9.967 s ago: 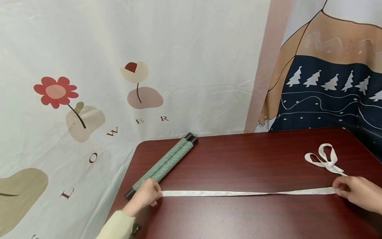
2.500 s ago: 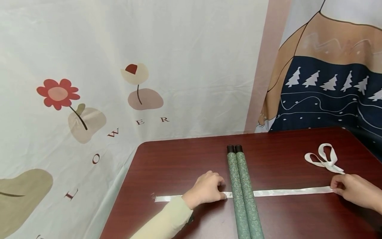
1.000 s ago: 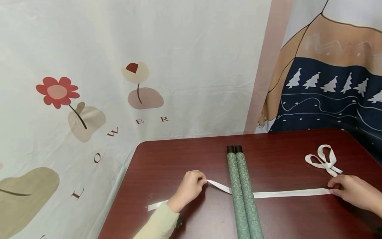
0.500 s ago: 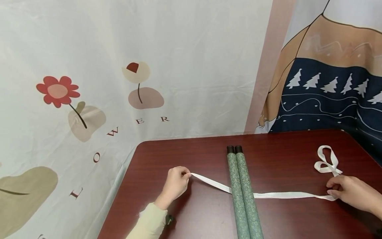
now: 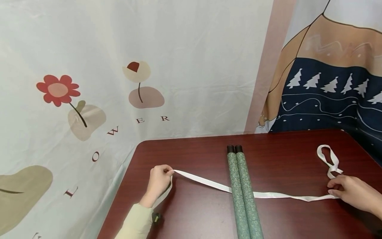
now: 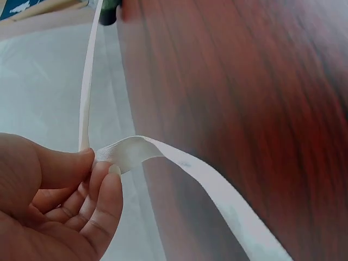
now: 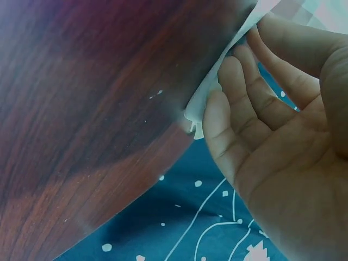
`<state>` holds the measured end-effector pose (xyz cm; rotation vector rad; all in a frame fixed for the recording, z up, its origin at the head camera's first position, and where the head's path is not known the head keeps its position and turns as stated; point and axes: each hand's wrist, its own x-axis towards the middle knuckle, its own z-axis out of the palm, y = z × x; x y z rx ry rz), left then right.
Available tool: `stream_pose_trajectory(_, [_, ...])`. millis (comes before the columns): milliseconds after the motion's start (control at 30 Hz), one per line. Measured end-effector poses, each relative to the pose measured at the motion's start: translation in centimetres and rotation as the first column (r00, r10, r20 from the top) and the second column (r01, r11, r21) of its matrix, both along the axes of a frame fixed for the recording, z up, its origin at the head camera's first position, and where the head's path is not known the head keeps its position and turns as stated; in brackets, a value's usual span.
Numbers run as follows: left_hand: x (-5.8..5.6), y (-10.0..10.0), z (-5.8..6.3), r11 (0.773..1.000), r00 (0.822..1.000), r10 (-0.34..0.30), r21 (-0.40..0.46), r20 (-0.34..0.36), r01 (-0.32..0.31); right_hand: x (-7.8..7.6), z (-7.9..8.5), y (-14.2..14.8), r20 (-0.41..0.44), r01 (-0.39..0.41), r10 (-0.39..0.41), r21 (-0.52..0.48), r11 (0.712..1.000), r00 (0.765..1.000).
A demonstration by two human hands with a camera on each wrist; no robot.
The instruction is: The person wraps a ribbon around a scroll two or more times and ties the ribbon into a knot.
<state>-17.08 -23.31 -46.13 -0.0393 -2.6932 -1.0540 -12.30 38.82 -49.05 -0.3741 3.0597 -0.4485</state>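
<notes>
A long white ribbon (image 5: 206, 182) crosses the table and passes beneath two green patterned rods with black ends (image 5: 245, 196), which lie side by side. My left hand (image 5: 158, 184) pinches the ribbon between thumb and fingers, lifted above the table left of the rods. In the left wrist view, a loose tail of ribbon (image 6: 234, 204) hangs down from that pinch. To the right, my right hand (image 5: 353, 194) holds the ribbon lightly between thumb and fingers. Beyond it the ribbon ends in a loop (image 5: 320, 152) on the table. The rods' near ends are out of view.
The dark red wooden table (image 5: 185, 152) has its back edge against a pale curtain (image 5: 203, 66) printed with flowers. At the right hangs a dark blue cloth (image 5: 316, 103) with white trees. Something dark sits at my left wrist (image 5: 156, 217).
The rods moved from the left side onto the ribbon. My left hand then picked up the ribbon and drew it leftward. Ribbon slid past my right hand, shrinking the bow-shaped coil to one loop.
</notes>
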Motion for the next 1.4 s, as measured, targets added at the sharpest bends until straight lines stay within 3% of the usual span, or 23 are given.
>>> stream_pose_trajectory(167, [-0.1, -1.4, -0.1, 0.988, 0.996, 0.048, 0.144, 0.080, -0.059, -0.1, 0.0, 0.1, 0.002, -0.001, 0.001, 0.002, 1.000, 1.000])
stream_pose_trajectory(367, [-0.2, -2.5, 0.1, 0.936, 0.988, 0.070, 0.334, 0.140, -0.114, -0.3, 0.1, 0.2, 0.020, 0.009, -0.009, 0.009, 1.000, 1.000])
stream_pose_trajectory(533, [-0.3, -3.7, 0.4, 0.892, 0.985, 0.105, 0.425, 0.137, -0.154, -0.4, 0.1, 0.2, 0.037, 0.020, -0.020, -0.005, 1.000, 0.999])
stream_pose_trajectory(700, [-0.1, -5.3, 0.6, 0.893, 0.980, 0.163, 0.406, 0.115, -0.196, -0.3, 0.1, 0.4, 0.025, 0.021, -0.021, -0.011, 1.000, 0.999])
stream_pose_trajectory(767, [0.1, -5.8, 0.6, 0.899, 0.973, 0.197, 0.375, 0.117, -0.227, -0.3, 0.0, 0.4, 0.016, 0.017, -0.017, -0.011, 1.000, 1.000])
stream_pose_trajectory(933, [0.5, -6.9, 0.5, 0.889, 0.955, 0.262, 0.349, 0.137, -0.294, -0.4, -0.1, 0.4, 0.013, 0.015, -0.015, -0.010, 1.000, 1.000])
stream_pose_trajectory(1267, [1.5, -7.9, 0.0, 0.910, 0.933, 0.296, 0.237, 0.206, -0.341, -0.2, -0.3, 0.6, -0.050, -0.002, 0.001, -0.025, 1.000, 0.999])
stream_pose_trajectory(1400, [1.6, -7.8, -0.1, 0.920, 0.932, 0.290, 0.205, 0.218, -0.334, -0.1, -0.5, 0.7, -0.094, 0.020, -0.023, -0.028, 0.999, 0.995])
